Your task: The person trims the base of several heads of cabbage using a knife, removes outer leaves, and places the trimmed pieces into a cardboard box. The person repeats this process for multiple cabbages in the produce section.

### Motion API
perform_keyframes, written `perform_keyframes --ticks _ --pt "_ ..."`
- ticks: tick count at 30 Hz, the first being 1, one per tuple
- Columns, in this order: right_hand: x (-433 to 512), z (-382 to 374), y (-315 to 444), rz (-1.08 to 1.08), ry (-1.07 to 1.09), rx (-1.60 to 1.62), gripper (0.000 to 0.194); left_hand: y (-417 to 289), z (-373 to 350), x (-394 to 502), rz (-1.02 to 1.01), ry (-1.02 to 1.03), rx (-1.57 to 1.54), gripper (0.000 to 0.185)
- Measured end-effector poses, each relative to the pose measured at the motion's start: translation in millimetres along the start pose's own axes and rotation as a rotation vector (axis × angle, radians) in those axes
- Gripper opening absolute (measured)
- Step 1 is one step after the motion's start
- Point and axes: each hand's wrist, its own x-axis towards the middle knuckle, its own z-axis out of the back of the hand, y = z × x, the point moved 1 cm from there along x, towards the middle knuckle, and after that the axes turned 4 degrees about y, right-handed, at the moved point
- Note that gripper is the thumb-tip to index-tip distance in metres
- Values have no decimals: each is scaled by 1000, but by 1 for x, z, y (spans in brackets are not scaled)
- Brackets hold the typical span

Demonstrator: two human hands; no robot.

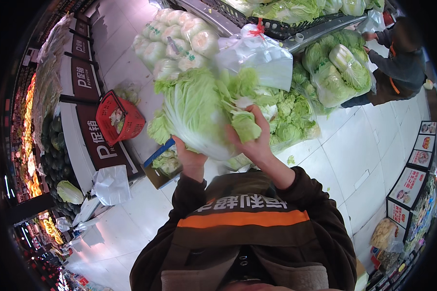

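Observation:
A large leafy cabbage [196, 112] with pale ribs is held between my hands in front of my apron. My left hand [190, 156] supports its lower left side; in the same place a blue-handled tool [159, 151] sticks out to the left, and I cannot tell whether that hand grips it. My right hand [253, 136] is at the cabbage's right side, its fingers closed on a loose outer leaf [247, 126]. Beyond lie bagged round vegetables [178, 40], a stack of clear plastic bags [256, 58] tied with red string, and a bag of leafy greens [295, 116].
A red basket [120, 120] holding scraps stands on the floor at left, near a cardboard box [160, 178] with leaves. Dark shelving with crates [276, 31] runs along the top. At right, a co-worker [400, 62] stands beside bagged napa cabbages [337, 72]. Promotion display panels line the left.

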Motion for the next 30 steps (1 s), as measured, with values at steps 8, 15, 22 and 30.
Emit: perform_keyframes --ticks 8,15,22,30 --pt "-67 -55 23 -447 297 839 51 -28 16 -5 -108 -30 -42 68" --pt "-95 -116 19 -638 760 921 33 -72 60 -59 -58 -76 45 70" --pt "-100 -145 24 -552 1074 519 38 -123 80 -93 -135 -139 58 72" --pt "-13 -159 -13 267 592 -464 29 -214 121 -155 -539 -465 98 74"
